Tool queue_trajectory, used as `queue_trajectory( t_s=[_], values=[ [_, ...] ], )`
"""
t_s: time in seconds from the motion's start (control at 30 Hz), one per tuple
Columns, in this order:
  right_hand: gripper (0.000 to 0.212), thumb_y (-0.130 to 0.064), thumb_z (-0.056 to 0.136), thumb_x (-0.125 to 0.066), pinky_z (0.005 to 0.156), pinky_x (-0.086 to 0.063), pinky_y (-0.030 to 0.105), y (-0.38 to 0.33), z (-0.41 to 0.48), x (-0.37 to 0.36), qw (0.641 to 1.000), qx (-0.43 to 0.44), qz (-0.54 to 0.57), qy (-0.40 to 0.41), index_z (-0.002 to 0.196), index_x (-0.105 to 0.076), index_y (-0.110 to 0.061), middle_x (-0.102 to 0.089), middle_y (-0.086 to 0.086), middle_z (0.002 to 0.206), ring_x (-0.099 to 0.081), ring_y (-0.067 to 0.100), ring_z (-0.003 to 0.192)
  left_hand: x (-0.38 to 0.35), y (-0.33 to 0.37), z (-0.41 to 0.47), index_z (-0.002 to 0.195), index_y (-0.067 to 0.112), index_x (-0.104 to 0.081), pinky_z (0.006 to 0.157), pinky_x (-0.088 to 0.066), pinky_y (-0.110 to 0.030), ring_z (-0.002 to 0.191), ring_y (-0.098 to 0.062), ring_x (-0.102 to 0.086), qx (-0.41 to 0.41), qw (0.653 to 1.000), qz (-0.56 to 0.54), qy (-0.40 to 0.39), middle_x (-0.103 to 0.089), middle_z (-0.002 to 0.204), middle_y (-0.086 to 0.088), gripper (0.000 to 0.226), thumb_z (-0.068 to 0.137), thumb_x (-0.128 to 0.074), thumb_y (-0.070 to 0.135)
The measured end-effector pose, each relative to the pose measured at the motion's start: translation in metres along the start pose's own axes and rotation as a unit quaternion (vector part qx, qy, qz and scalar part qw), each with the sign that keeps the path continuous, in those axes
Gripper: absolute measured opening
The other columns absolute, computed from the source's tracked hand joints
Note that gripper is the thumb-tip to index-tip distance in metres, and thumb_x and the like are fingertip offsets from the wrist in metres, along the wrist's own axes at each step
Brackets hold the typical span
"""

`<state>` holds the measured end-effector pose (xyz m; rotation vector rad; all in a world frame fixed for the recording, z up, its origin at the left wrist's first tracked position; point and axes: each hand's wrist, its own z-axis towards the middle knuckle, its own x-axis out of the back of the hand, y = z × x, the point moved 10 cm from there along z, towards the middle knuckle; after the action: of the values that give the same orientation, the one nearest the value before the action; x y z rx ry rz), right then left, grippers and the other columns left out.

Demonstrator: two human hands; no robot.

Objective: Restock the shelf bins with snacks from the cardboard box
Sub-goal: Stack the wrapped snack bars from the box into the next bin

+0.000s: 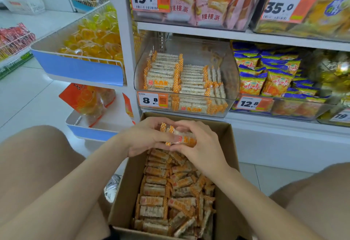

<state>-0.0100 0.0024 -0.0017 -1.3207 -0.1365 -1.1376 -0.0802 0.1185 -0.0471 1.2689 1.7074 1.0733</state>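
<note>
Head view: left hand (145, 137) and right hand (202, 145) are clasping snack packets (182, 138) between them; squaring the stack should ease binning.

Open cardboard box (226, 202) of orange-white snack bars (170, 192) below a half-full clear shelf bin (231, 73).

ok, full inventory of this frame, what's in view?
cardboard box: one, brown, on the floor below the shelf
boxed packs: many, orange-white, inside the cardboard box
held packs: a few, orange-white, above the box
clear bin: one, transparent, middle shelf, part-filled with the same packs
snack bags: many, blue-orange, bin to its right
pastry packs: many, pink, top shelf
jelly cups: many, yellow, side rack at left
left hand: one, grips held packs
right hand: one, grips held packs
</note>
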Motion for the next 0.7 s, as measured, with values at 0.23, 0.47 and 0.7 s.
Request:
queue_trajectory(
  t_s=[0.23, 0.47, 0.7],
  values=[
    [0.041, -0.04, 0.107, -0.056, 0.119, -0.029, 0.028, -0.002, 0.021, 0.014, 0.998, 0.032, -0.052, -0.017, 0.147, -0.057, -0.032, -0.053, -0.019, 0.15, -0.039, -0.003, 0.143, 0.038, 0.043, -0.012, 0.113, 0.004, -0.068, 0.093, -0.062, -0.043, 0.109, -0.034, -0.072, -0.07, 0.99, 0.006, 0.118, -0.069, 0.108, -0.018, 0.029, 0.087, -0.076, -0.007],
    [0.058, -0.058, 0.105, -0.047, 0.113, -0.042, 0.035, -0.005, 0.053, 0.013, 0.993, 0.007, -0.045, -0.104, 0.156, -0.045, -0.03, -0.054, -0.013, 0.149, -0.048, 0.004, 0.136, 0.053, 0.094, -0.018, 0.125, 0.012, -0.068, 0.09, -0.063, -0.04, 0.109, -0.03, -0.072, -0.156, 0.975, 0.088, 0.13, -0.075, 0.114, -0.013, 0.039, 0.091, -0.071, -0.007],
    [0.054, -0.045, 0.109, -0.048, 0.111, -0.04, 0.035, -0.003, 0.116, 0.031, 0.986, 0.008, -0.14, -0.085, 0.158, -0.038, -0.024, -0.049, -0.002, 0.154, -0.045, 0.017, 0.14, 0.087, 0.149, -0.003, 0.127, 0.025, -0.067, 0.088, -0.057, -0.027, 0.104, -0.011, -0.067, -0.242, 0.914, 0.228, 0.233, -0.071, 0.114, 0.006, 0.035, 0.095, -0.075, 0.015]
  ],
)
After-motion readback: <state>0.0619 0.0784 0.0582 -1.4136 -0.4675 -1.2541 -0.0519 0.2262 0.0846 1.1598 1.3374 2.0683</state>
